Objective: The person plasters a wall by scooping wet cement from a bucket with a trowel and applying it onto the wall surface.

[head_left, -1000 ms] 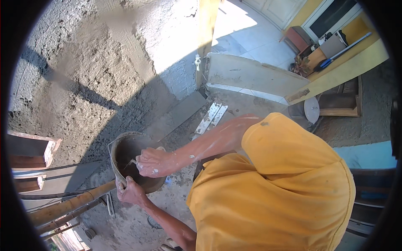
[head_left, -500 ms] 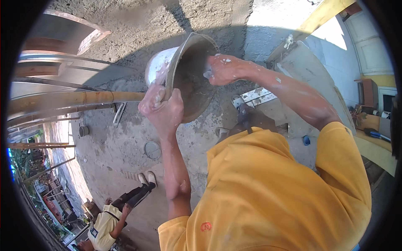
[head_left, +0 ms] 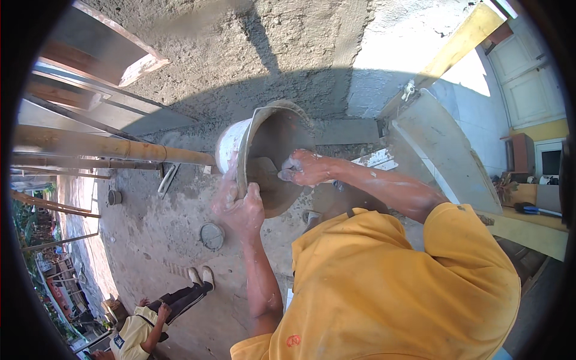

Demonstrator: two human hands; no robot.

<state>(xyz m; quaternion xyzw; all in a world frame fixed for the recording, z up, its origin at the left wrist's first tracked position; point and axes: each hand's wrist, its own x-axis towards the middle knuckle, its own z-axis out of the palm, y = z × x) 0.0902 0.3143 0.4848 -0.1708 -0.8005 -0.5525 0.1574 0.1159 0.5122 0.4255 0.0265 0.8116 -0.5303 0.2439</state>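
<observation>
A white bucket [head_left: 235,141], its inside coated with grey mortar, is held up tilted, with its opening facing right. My left hand [head_left: 240,203] grips the bucket's near rim, thumb over the edge and fingers outside. At the opening is my right hand [head_left: 305,168], closed, with whitish paste on its fingers. Beside its fingertips, within the bucket, a flat lighter grey shape shows; I cannot tell whether it is a tool blade or mortar. What the right fingers hold is hidden. Both forearms are splashed with paste.
Rough plastered wall [head_left: 312,45] rises ahead. Bamboo poles [head_left: 120,146] stand at left. A round mortar-crusted pail or lid [head_left: 212,236] is on the floor. Another person [head_left: 141,324] stands at lower left. A large grey board [head_left: 447,144] leans at right.
The bucket and both hands sit lower in view, nearer my body. My right hand has moved from the far inner side down toward the near side of the opening. My left hand keeps its grip.
</observation>
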